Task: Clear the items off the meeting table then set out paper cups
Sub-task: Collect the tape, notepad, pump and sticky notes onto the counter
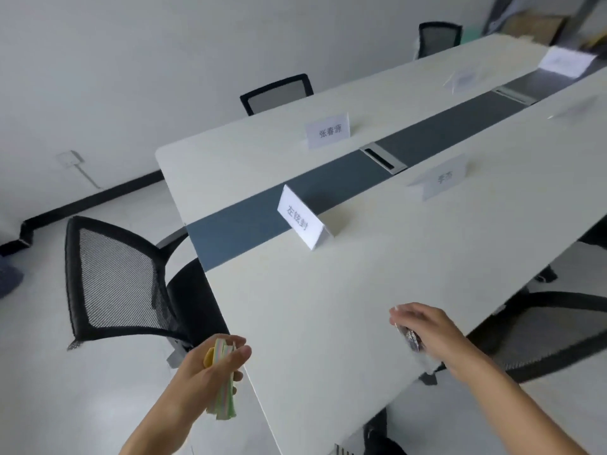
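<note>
My left hand (210, 366) is closed around a stack of pastel sticky notes (226, 399), yellow, pink and green, just off the near corner of the long white meeting table (328, 307). My right hand (423, 326) hovers over the table's near edge and grips a small dark, clear-wrapped item (410, 339); what it is cannot be told. White folded name cards stand on the table: one near the grey centre strip (303, 218), one on the far side (328, 131), one to the right (443, 178). No paper cups are in view.
Black mesh chairs stand around the table: one at the left end (115, 277), two along the far side (277, 93), one at the right (551, 336). A cable box (382, 157) sits in the grey strip. More blurred cards lie further along (565, 62).
</note>
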A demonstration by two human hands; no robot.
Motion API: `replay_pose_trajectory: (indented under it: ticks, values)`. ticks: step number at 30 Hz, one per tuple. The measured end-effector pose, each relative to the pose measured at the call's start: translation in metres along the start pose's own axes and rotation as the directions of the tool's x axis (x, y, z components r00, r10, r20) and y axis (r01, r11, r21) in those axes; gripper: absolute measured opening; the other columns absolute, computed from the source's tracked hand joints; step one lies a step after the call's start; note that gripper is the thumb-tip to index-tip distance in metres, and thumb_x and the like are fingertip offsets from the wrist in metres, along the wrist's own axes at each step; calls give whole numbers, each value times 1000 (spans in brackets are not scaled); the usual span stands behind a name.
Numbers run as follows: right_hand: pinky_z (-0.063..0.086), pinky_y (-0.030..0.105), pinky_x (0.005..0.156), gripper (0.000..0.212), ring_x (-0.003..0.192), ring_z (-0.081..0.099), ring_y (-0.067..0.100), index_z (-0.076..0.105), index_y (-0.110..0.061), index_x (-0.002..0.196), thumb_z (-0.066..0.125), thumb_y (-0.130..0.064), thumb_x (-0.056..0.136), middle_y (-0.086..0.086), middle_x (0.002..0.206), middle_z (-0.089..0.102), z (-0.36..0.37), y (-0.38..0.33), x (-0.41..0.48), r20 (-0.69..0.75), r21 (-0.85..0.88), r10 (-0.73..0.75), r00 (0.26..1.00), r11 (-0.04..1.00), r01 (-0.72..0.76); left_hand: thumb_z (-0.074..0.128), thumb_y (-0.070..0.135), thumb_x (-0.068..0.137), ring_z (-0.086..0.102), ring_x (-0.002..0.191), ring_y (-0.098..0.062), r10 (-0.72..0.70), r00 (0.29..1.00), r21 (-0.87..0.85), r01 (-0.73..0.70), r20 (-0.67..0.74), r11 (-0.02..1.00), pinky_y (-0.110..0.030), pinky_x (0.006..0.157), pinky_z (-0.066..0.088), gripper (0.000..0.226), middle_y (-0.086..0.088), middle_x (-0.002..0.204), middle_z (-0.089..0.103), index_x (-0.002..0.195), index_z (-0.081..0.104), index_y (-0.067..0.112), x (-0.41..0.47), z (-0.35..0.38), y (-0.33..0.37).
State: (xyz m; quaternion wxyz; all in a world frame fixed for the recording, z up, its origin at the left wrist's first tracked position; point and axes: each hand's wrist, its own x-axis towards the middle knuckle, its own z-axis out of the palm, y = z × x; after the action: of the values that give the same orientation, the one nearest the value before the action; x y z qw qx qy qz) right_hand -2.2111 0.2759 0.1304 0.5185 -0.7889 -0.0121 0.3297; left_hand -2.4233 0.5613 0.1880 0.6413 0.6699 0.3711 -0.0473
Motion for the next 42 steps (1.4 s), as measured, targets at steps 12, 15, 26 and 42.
replay_pose_trajectory:
  ticks: [12,15,26,42]
  values:
    - [45,34,78,22,84,68,20,75,-21,89,76,-40,77,11,94,74,-58,52,-233,-493,182,-6,870,977,110,77,36,53,69,78,-38,87,971,73,-106,224,992,-42,65,56,48,-23,88,68,92,71,8,-12,53,17]
    - [45,32,74,45,81,66,18,75,-26,87,77,-58,54,11,95,75,-87,73,-284,-640,220,-2,768,958,186,75,34,56,70,76,-37,147,934,114,-193,326,974,-45,67,58,45,-22,86,68,92,71,8,-29,106,36]
    - [46,24,72,53,74,73,15,77,-12,86,85,-52,52,5,82,79,-201,177,-466,-843,295,104,528,910,291,80,20,77,69,86,-44,179,758,96,-303,627,948,-35,63,53,25,-32,102,68,93,72,2,-155,348,37]
    - [38,26,53,8,56,50,24,76,-6,85,68,-9,85,31,63,59,-407,264,-437,-884,389,237,402,851,354,71,10,84,65,66,-38,74,641,164,-304,764,938,-39,61,50,24,-29,83,61,101,66,-7,-136,623,75]
